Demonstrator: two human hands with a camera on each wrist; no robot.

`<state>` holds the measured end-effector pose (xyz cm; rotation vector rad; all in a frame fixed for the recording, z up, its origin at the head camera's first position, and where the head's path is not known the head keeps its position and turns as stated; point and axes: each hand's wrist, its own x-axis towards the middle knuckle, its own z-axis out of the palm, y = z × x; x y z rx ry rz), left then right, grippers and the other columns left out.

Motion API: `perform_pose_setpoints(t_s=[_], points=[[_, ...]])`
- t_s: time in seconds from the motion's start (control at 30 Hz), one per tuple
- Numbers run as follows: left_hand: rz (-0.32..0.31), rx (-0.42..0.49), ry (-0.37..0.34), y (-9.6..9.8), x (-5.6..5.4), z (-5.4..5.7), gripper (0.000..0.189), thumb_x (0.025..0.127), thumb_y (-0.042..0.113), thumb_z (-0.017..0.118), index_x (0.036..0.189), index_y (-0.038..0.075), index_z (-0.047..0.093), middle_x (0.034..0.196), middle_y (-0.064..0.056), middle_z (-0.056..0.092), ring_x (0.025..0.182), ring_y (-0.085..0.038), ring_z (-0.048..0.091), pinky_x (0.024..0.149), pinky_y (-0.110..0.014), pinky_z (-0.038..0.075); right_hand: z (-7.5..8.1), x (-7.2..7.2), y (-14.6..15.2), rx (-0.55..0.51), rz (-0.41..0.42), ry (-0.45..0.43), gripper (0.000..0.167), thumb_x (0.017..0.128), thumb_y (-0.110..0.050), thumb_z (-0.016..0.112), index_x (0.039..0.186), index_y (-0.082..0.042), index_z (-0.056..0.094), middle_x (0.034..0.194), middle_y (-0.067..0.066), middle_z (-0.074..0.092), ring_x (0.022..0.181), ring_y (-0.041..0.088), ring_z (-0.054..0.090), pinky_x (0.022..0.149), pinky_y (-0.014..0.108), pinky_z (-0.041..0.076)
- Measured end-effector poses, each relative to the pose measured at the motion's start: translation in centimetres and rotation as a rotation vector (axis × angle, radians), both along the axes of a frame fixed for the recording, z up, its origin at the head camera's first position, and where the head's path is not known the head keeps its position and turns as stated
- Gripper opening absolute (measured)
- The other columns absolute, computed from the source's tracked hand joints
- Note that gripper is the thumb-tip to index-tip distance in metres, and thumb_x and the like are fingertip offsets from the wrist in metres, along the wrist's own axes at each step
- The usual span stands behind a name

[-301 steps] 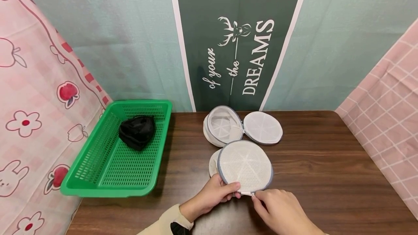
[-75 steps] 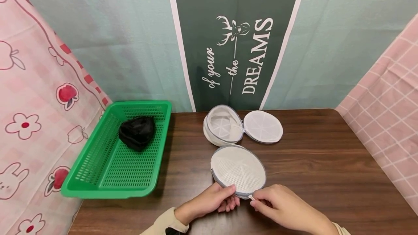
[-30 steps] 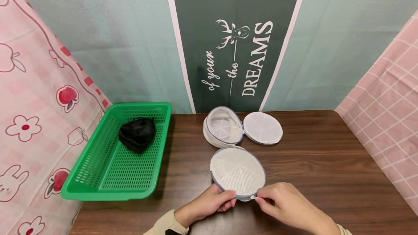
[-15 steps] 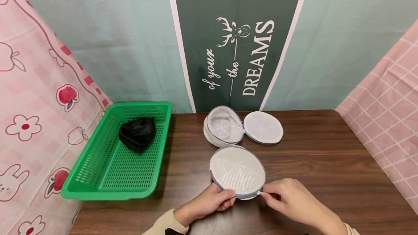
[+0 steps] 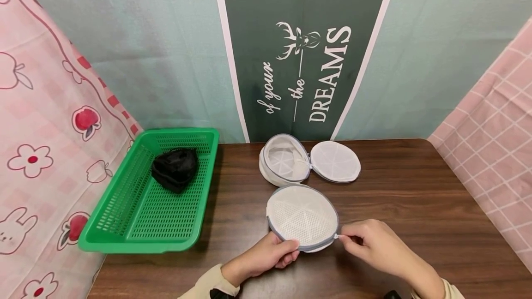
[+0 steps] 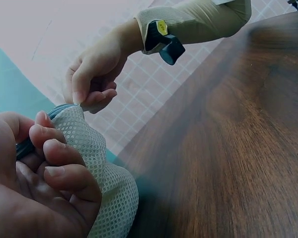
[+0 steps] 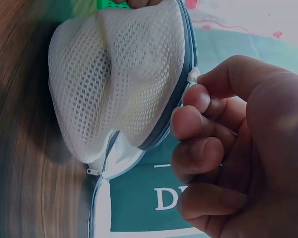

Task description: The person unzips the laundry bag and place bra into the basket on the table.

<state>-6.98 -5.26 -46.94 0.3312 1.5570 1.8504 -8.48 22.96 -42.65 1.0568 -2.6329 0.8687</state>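
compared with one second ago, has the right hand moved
Yes: judged against the open white zippered mesh bag, the right hand has shifted rightward and slightly farther back.

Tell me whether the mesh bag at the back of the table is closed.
No: the rear mesh bag stands open in the head view, its round lid folded out to the right.

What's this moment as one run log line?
left fingers: grip mesh laundry bag | right fingers: pinch zipper pull | open mesh bag: behind | black cloth: in green basket
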Motion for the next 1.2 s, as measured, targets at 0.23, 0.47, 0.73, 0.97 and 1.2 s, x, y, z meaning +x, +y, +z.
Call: perform_pose_setpoints(t_s=[0.23,0.47,0.73,0.97,1.2], points=[[-0.007,-0.001,-0.005,-0.1,0.0,-0.1,0.042,0.101,0.016,0.051,0.090,-0.025,0.044,0.062,0.009,0.046,0.055,-0.001,0.036,0.049,-0.015,0.029,-0.2,-0.3,0.6,0.035,-0.066,0.021,0.052,0.079,-0.005,0.079,0.064,-0.033,0.038,0.064,-0.029,0.024,0.056,-0.014,0.025,0.047,0.008,0.019],[-0.007,-0.009,0.006,-0.1,0.0,-0.2,0.042,0.100,0.016,0.051,0.089,-0.024,0.045,0.061,0.009,0.045,0.054,-0.002,0.035,0.048,-0.016,0.028,-0.3,-0.6,0.9,0.078,-0.118,0.060,0.051,0.079,-0.008,0.078,0.063,-0.033,0.037,0.063,-0.028,0.023,0.055,-0.012,0.024,0.048,0.010,0.019],[0.000,-0.004,-0.002,-0.1,0.1,-0.3,0.043,0.101,0.016,0.051,0.090,-0.025,0.044,0.061,0.009,0.046,0.054,-0.001,0.035,0.049,-0.015,0.028,-0.2,-0.7,1.1,0.101,-0.180,0.067,0.050,0.081,-0.010,0.077,0.064,-0.036,0.037,0.063,-0.029,0.021,0.054,-0.011,0.025,0.047,0.013,0.020],[0.003,-0.011,-0.004,-0.2,0.1,-0.4,0.042,0.100,0.016,0.052,0.090,-0.025,0.045,0.061,0.009,0.046,0.054,-0.002,0.035,0.048,-0.015,0.027,-0.6,-1.0,1.1,0.121,-0.234,0.138,0.048,0.080,-0.011,0.074,0.064,-0.037,0.037,0.062,-0.027,0.021,0.054,-0.009,0.024,0.047,0.017,0.022],[-0.005,-0.006,-0.010,-0.3,0.1,-0.5,0.042,0.100,0.015,0.051,0.090,-0.025,0.044,0.062,0.009,0.046,0.054,-0.001,0.035,0.049,-0.015,0.028,-0.9,-1.5,1.1,0.121,-0.272,0.188,0.047,0.079,-0.011,0.072,0.063,-0.037,0.036,0.061,-0.025,0.023,0.053,-0.007,0.025,0.047,0.018,0.023]])
